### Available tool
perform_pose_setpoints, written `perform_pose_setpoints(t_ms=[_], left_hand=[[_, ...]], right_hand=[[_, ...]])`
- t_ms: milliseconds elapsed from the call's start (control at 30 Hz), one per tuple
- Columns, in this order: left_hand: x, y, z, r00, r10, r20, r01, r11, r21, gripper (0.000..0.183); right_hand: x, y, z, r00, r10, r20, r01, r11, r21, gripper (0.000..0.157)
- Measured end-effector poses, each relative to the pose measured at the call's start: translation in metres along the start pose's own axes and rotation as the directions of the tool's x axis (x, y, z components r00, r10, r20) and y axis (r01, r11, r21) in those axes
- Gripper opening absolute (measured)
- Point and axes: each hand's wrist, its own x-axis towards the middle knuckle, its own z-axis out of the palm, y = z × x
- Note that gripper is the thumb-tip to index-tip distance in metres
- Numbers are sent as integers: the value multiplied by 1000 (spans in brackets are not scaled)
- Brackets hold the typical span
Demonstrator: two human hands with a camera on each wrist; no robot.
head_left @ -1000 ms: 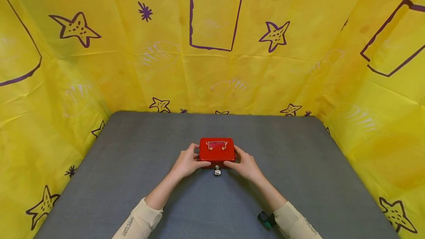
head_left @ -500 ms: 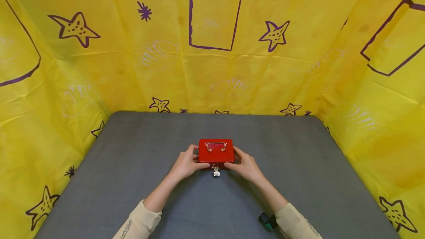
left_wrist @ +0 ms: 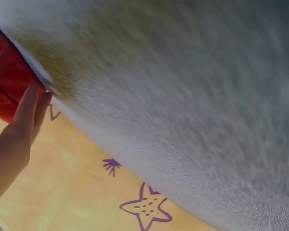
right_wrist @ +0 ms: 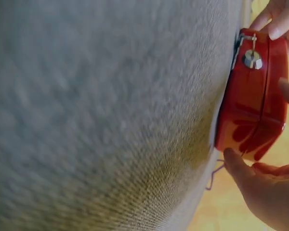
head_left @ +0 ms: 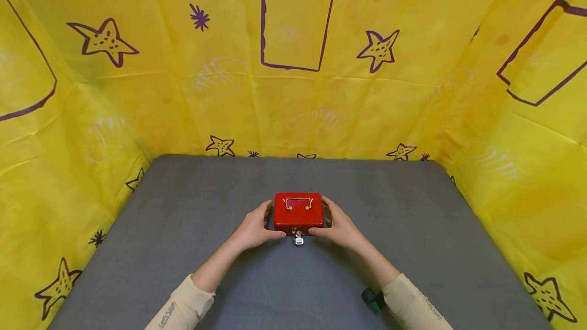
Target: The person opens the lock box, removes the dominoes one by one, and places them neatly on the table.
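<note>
A red cash box [head_left: 298,215] sits on the grey table [head_left: 298,289], its lid down and a thin metal handle folded on top. Silver metal pieces, apparently a key, hang at the lock [right_wrist: 253,59] on its front. My left hand [head_left: 255,225] is at the box's left side, thumb by the front corner and a gap along the palm; its straight fingers are close to the red side in the left wrist view. On the other side, my right hand [head_left: 340,225] spreads around the right end, thumb near the front edge. Some fingertips are hidden behind the box.
Yellow cloth walls [head_left: 293,116] with purple starfish drawings stand along the back and sides of the table. A dark band [head_left: 373,299] shows beside the right sleeve.
The box has come slightly nearer and lower in view. Both hands have loosened and spread, the left one moving a little away from its side.
</note>
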Motion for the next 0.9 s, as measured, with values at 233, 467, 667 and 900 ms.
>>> perform_pose_setpoints(t_ms=[233,467,667,900], left_hand=[[13,-11,-3,996,30,81,-31,999,10,108],[23,-16,-1,992,31,124,-32,999,8,114],[25,-17,0,992,24,127,-22,1000,-11,116],[26,-18,-2,989,65,134,-60,997,-45,109]], right_hand=[[11,9,0,996,-77,39,80,993,-86,108],[21,7,-2,982,-154,112,169,976,-141,105],[22,6,-2,976,-168,135,188,971,-149,104],[20,5,-3,970,-197,142,219,962,-164,103]])
